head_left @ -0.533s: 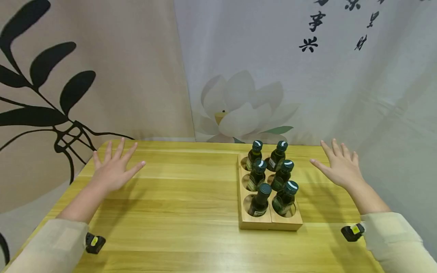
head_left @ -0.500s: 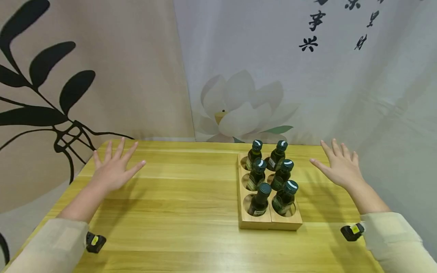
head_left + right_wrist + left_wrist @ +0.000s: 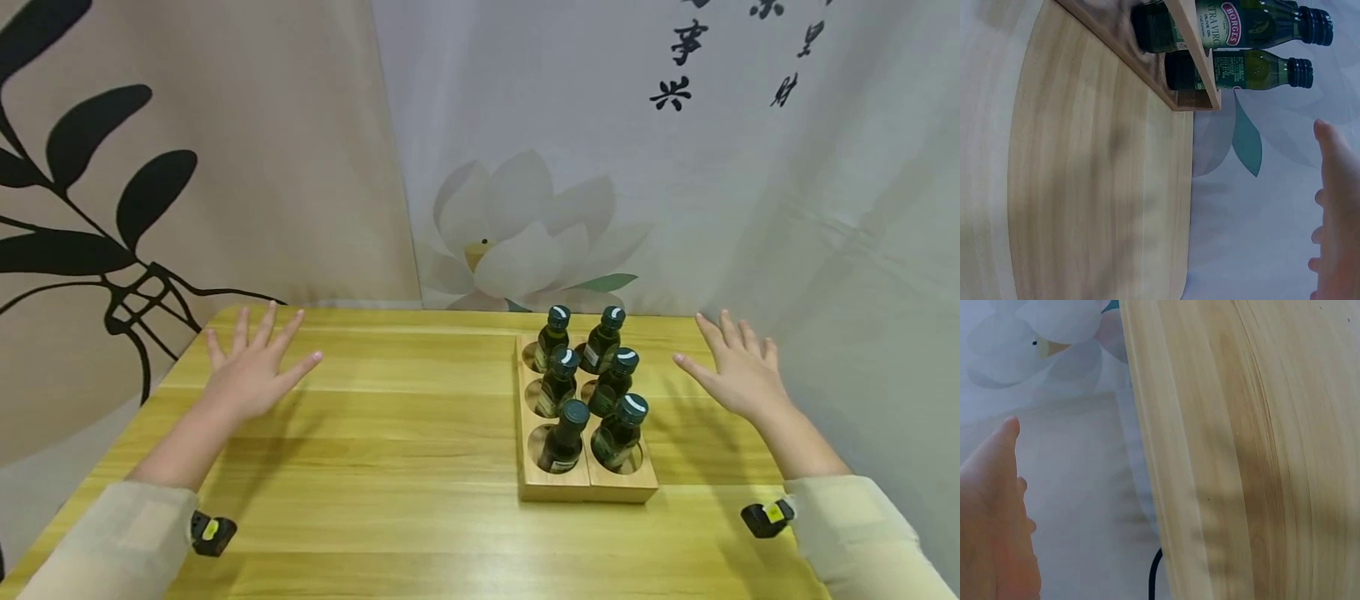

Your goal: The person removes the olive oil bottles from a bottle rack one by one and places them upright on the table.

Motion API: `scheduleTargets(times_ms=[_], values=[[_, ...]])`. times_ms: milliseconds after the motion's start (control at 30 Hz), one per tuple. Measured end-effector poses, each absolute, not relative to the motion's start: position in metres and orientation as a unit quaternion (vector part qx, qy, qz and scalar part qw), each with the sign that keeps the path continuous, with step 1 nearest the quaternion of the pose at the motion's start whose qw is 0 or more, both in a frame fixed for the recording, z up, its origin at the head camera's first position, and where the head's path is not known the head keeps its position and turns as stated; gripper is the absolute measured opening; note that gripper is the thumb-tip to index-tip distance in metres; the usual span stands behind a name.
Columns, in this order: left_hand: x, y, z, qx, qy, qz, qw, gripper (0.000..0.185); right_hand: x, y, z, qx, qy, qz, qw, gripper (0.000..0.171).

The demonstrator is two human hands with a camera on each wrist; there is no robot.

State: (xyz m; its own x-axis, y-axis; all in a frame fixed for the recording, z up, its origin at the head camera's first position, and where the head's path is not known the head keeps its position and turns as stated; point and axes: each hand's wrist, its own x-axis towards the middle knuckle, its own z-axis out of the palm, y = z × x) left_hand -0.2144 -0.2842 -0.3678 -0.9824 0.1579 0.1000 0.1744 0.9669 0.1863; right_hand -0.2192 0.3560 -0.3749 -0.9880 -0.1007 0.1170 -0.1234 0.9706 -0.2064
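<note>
A wooden holder (image 3: 555, 486) with round wells stands right of the table's middle and carries several small dark green oil bottles (image 3: 560, 435) with dark caps. My left hand (image 3: 251, 367) hovers flat with fingers spread over the table's far left part, holding nothing. My right hand (image 3: 731, 367) hovers the same way just right of the holder, fingers spread, touching no bottle. In the right wrist view the holder's edge (image 3: 1194, 62) and two bottles (image 3: 1254, 69) show, with my fingers (image 3: 1338, 187) apart from them. In the left wrist view my left hand's (image 3: 991, 512) fingers are straight beside the table edge.
The light wooden table (image 3: 390, 433) ends against hanging cloth backdrops, a beige one with black leaves (image 3: 112, 192) on the left and a grey one with a white lotus (image 3: 517, 233) behind. Small black wrist cameras (image 3: 210, 533) sit at my sleeves.
The view has shifted slightly, so the holder and backdrop sit a little further left. Both hands keep their spread pose above the table.
</note>
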Motion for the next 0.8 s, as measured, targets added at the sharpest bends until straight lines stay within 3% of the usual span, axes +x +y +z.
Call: scheduleTargets(times_ms=[233,800], values=[[-0.21,-0.276,-0.365,-0.082,-0.989,-0.106,0.056,0.08,-0.208,0.352,-0.375,0.066,-0.986,0.123,0.089,0.081],[-0.178,-0.211,-0.376,-0.136,-0.95,-0.218,0.177,0.073,-0.167,0.329,-0.395,0.14,-0.94,0.24,0.196,0.073]])
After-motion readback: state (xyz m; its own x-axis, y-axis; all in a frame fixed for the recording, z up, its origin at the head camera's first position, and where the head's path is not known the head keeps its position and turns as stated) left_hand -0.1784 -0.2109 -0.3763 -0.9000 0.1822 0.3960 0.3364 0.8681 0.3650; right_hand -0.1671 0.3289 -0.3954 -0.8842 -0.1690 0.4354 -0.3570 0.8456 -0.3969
